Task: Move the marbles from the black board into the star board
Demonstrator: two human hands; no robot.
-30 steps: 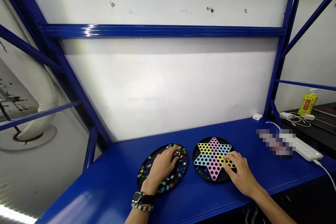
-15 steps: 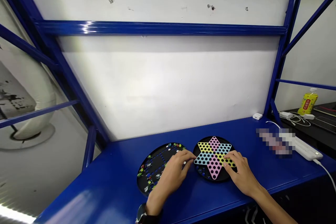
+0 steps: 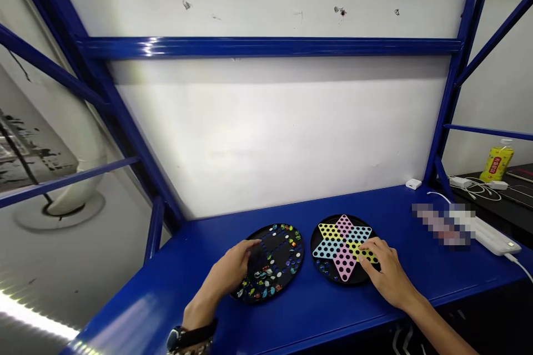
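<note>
My left hand (image 3: 232, 267), with a watch on its wrist, reaches over the left edge of a round black tray (image 3: 283, 253). Its index finger stretches out; the other fingers are partly hidden, and no object shows in them. Glass marbles (image 3: 262, 283) in mixed colours lie in the tray, mostly toward its near and right sides. My right hand (image 3: 383, 267) has its curled fingers and thumb on the right yellow point of a star-shaped Chinese checkers board (image 3: 345, 263). The board has pink, yellow and blue points and sits on a second round black tray (image 3: 320, 234).
Both trays stand on a blue metal table (image 3: 200, 255) against a white wall panel, within a blue frame (image 3: 266, 47). At right are a white power strip (image 3: 495, 236) and a white adapter (image 3: 413, 183). A yellow bottle (image 3: 497, 162) and cables stand beyond the frame.
My left hand has moved left from the star board's left point to the marble tray, uncovering more marbles. My right hand stays at the board's right point. The view has shifted slightly.
</note>
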